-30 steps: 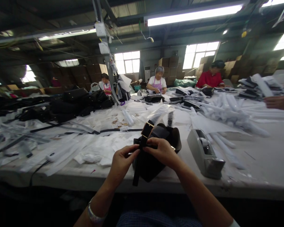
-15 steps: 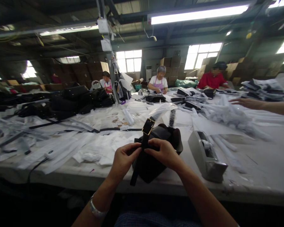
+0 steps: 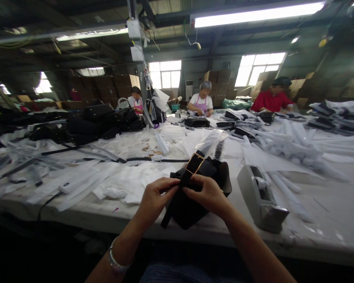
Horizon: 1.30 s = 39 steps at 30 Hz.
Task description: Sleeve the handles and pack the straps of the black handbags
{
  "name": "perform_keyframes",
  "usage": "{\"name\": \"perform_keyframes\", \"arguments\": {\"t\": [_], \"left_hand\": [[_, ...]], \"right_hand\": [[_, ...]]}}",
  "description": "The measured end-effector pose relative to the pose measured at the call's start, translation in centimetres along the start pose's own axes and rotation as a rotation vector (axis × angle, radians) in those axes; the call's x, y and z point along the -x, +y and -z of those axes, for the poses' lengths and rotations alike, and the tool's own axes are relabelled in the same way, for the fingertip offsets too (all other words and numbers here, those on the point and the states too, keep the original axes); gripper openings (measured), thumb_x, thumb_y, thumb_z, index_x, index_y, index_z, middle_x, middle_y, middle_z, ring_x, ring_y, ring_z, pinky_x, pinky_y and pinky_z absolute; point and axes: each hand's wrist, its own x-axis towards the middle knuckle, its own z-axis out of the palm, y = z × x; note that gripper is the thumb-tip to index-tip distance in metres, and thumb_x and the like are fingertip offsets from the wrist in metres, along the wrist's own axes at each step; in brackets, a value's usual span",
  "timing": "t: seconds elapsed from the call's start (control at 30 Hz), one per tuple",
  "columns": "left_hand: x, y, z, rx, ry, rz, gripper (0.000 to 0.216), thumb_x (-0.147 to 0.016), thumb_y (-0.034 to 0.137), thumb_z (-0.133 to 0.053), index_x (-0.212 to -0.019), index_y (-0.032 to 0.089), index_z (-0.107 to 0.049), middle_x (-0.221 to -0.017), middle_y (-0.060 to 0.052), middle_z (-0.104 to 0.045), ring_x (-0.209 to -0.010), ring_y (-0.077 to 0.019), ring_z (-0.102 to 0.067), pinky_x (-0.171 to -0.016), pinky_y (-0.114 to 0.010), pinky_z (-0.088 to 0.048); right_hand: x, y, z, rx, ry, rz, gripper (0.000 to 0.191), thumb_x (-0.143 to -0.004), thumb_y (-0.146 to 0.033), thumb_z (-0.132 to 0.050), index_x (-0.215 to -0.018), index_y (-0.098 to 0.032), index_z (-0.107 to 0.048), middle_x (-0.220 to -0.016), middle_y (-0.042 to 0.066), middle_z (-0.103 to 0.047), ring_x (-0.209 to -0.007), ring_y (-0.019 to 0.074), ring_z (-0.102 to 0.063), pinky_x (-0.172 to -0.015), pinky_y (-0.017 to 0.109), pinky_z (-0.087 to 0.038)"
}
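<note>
**Strap and buckle in hand, bag at the counter edge**

Left hand (image 3: 155, 196) and right hand (image 3: 208, 194) meet over a black bag (image 3: 188, 214) that lies at the near edge of the counter (image 3: 327, 204). Both grips are closed in a pinch on the black strap (image 3: 167, 212), fingertips almost touching. The strap's free end hangs loose below the hands, past the counter edge. The gold buckle (image 3: 194, 163) stands tilted just above the fingers, on the bag's top. I can't tell if the strap tip is through the buckle, since the fingers hide that spot. Judging from this, the strap is mid-handling and the bag is not wrapped.

A grey tape dispenser (image 3: 261, 200) is just right of the bag, and white wrapping paper (image 3: 129, 181) is left of it. Further back are white rolled tubes (image 3: 295, 145) on the right and a pile of black bags (image 3: 103, 122) on the left. At the far side, three co-workers sit at work: one by the post (image 3: 135, 103), one in a pink apron (image 3: 201, 103) and one in red (image 3: 270, 101).
</note>
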Motion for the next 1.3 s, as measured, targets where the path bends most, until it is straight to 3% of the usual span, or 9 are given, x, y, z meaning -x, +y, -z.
{"name": "perform_keyframes", "arguments": {"t": [0.1,0.33,0.6,0.8,1.0,1.13,1.23,1.3], "left_hand": [[0.0,0.2,0.0,0.014,0.014,0.041,0.017,-0.083,0.022,-0.068,-0.098,0.021,-0.076,-0.103,-0.006,-0.068,-0.097,-0.0203,-0.066,-0.075,-0.024,-0.055],[-0.3,-0.5,-0.1,0.129,0.006,0.147,0.025,-0.08,0.021,-0.072,-0.104,0.019,-0.066,-0.087,-0.001,-0.071,-0.084,-0.0169,-0.07,-0.081,-0.027,-0.055],[-0.5,-0.4,-0.4,-0.005,-0.032,0.04,0.009,-0.083,0.018,-0.066,-0.092,0.019,-0.063,-0.086,0.0,-0.067,-0.08,-0.0144,-0.066,-0.074,-0.024,-0.053],[-0.5,0.1,-0.5,-0.136,-0.002,-0.001,0.011,-0.082,0.012,-0.063,-0.088,0.02,-0.064,-0.084,0.001,-0.065,-0.077,-0.0138,-0.065,-0.07,-0.023,-0.052],[-0.7,-0.1,-0.3,-0.052,-0.012,0.034,0.008,-0.082,0.02,-0.066,-0.091,0.019,-0.067,-0.086,-0.001,-0.069,-0.08,-0.0162,-0.067,-0.072,-0.025,-0.055],[-1.0,0.6,0.3,0.02,0.004,0.084,0.018,-0.085,0.028,-0.065,-0.101,0.02,-0.07,-0.099,-0.004,-0.073,-0.09,-0.0202,-0.068,-0.08,-0.03,-0.056],[-1.5,2.2,0.9,0.112,0.054,0.042,0.029,-0.09,0.034,-0.06,-0.116,0.022,-0.066,-0.115,-0.005,-0.07,-0.108,-0.0232,-0.064,-0.092,-0.033,-0.053],[-2.0,3.6,1.1,0.171,0.021,0.018,0.034,-0.093,0.036,-0.056,-0.122,0.023,-0.064,-0.121,-0.006,-0.068,-0.115,-0.0243,-0.061,-0.099,-0.035,-0.048]], "right_hand": [[0.0,0.1,0.0,0.0,-0.003,0.013,0.02,-0.08,-0.024,-0.068,-0.099,-0.022,-0.072,-0.098,0.001,-0.076,-0.093,0.0229,-0.069,-0.084,0.031,-0.05],[-0.1,0.7,-0.2,0.008,0.004,0.009,0.019,-0.079,-0.025,-0.067,-0.097,-0.021,-0.071,-0.094,0.002,-0.075,-0.088,0.0226,-0.069,-0.079,0.031,-0.05],[0.0,0.7,-0.8,0.03,0.08,-0.04,0.019,-0.075,-0.021,-0.065,-0.093,-0.019,-0.07,-0.092,0.003,-0.075,-0.088,0.023,-0.069,-0.077,0.031,-0.05],[0.3,0.2,-1.3,0.101,0.152,-0.063,0.016,-0.074,-0.023,-0.066,-0.089,-0.02,-0.07,-0.088,0.002,-0.074,-0.085,0.0226,-0.069,-0.076,0.031,-0.049],[0.4,-0.1,-0.3,0.036,0.052,-0.004,0.017,-0.08,-0.027,-0.066,-0.095,-0.021,-0.071,-0.094,0.003,-0.075,-0.091,0.0243,-0.069,-0.083,0.034,-0.051],[0.7,-1.2,0.5,0.045,0.077,0.063,0.027,-0.085,-0.032,-0.066,-0.11,-0.025,-0.069,-0.108,0.004,-0.073,-0.101,0.0254,-0.067,-0.09,0.037,-0.051],[0.8,-3.0,1.4,0.002,0.183,0.086,0.043,-0.085,-0.038,-0.067,-0.127,-0.028,-0.06,-0.123,0.005,-0.067,-0.113,0.026,-0.062,-0.097,0.039,-0.048],[0.5,-4.8,2.2,-0.094,0.187,0.118,0.045,-0.089,-0.044,-0.062,-0.131,-0.028,-0.057,-0.128,0.005,-0.065,-0.118,0.0255,-0.059,-0.101,0.038,-0.046]]}}
